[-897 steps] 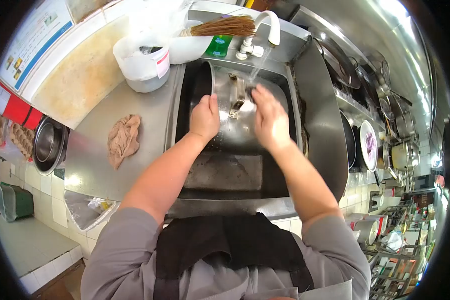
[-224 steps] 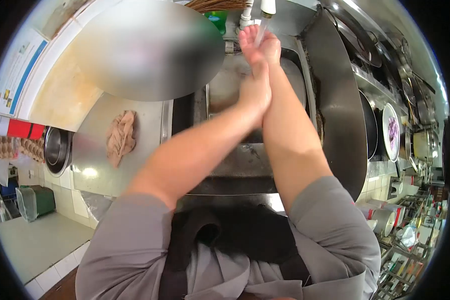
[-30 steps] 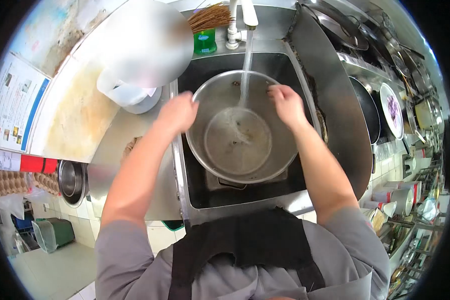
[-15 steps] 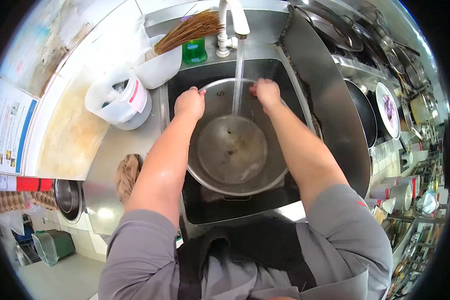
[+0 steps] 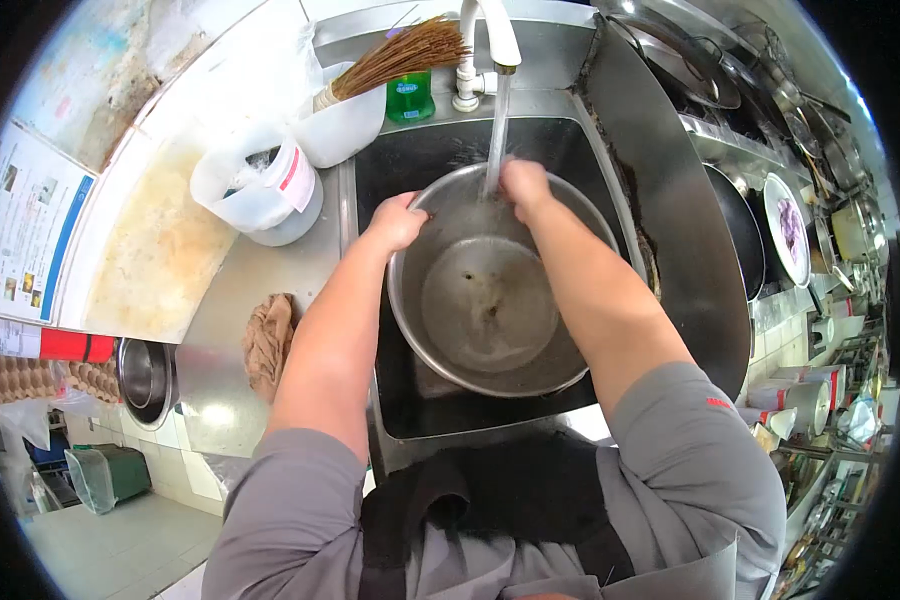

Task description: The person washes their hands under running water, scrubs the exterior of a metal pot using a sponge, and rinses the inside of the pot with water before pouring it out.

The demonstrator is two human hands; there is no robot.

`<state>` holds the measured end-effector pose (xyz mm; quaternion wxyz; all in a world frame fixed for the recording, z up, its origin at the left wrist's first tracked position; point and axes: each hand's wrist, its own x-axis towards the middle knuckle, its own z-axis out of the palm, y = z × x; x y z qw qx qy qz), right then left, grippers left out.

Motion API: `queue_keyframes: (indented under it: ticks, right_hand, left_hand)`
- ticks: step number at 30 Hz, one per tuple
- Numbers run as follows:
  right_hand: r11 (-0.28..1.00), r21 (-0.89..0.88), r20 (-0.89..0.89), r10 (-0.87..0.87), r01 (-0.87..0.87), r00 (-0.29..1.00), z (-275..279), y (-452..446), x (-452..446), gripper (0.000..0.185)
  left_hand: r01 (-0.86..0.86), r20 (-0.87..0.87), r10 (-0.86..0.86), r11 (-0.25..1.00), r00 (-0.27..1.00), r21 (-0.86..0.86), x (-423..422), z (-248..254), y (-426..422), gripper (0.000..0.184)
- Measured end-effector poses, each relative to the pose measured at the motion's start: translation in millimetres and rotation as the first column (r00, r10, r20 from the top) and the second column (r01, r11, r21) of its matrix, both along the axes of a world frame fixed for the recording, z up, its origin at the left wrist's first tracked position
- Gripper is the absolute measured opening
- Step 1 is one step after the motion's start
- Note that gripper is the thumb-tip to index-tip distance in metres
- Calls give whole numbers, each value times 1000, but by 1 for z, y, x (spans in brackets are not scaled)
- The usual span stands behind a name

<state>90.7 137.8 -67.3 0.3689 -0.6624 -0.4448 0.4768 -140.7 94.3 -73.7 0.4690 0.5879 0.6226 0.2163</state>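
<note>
A large round metal basin (image 5: pixel 485 310) sits in the dark sink, with a little water and a few dark specks at its bottom. My left hand (image 5: pixel 398 222) is closed on its far-left rim, thumb over the inside. At the far wall of the basin, beside the running water, is my right hand (image 5: pixel 525 186); its fingers are curled, and anything in them is hidden. Water from the white faucet (image 5: pixel 492 40) falls near that hand and splashes at the far rim.
A crumpled brown cloth (image 5: pixel 270 345) lies on the steel counter left of the sink (image 5: pixel 410 412). Behind it stand a white tub (image 5: pixel 303 205), a twig brush (image 5: pixel 400 62) and a green bottle (image 5: pixel 409 98). Pans and a plate (image 5: pixel 788 230) are at the right, past a steel partition (image 5: pixel 685 200).
My right hand has moved left along the far rim, to the inside wall by the water stream. My left hand stays on the rim. The whole view has shifted slightly.
</note>
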Motion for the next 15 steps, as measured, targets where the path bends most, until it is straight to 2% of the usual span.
queue_keyframes:
  ticks: [2,3,5,6,8,9,11,12,13,14,15]
  right_hand:
    - [999,29,-16,-44,45,999,-7,2,11,33]
    - [999,52,-5,-14,14,1000,-13,1,7,34]
    - [992,113,10,50,-50,999,-15,3,-8,36]
    - [998,53,-40,-27,29,999,-12,7,-6,31]
    - [979,-94,-120,-194,184,974,-2,10,8,24]
    - [955,-149,-142,-278,257,950,9,1,11,26]
    - [994,-90,-171,47,-63,984,9,-10,3,28]
    - [972,-60,-174,214,-227,961,9,-14,-5,29]
    - [901,-70,-175,411,-428,895,16,-19,-14,31]
    - [858,-56,-94,504,-510,859,33,-26,-28,31]
    - [889,-45,67,458,-456,887,33,-22,-32,31]
  left_hand:
    - [-78,55,80,997,995,-24,0,-3,-13,34]
    - [-115,69,117,993,991,-27,-1,-4,-21,35]
    - [-304,146,296,952,944,36,5,-6,-50,37]
    - [-391,187,373,918,909,67,9,-7,-67,38]
    - [-471,111,468,882,877,-2,23,3,-114,44]
    - [-459,55,457,887,888,41,19,-1,-134,50]
    - [-483,52,480,874,876,61,2,-6,-128,51]
    - [-499,53,496,864,867,68,-4,-10,-124,52]
    - [-420,89,419,908,903,-16,-2,22,-110,53]
    - [-365,-43,363,921,931,-133,-2,45,-93,55]
    - [-279,-143,267,958,953,-72,-8,36,-79,55]
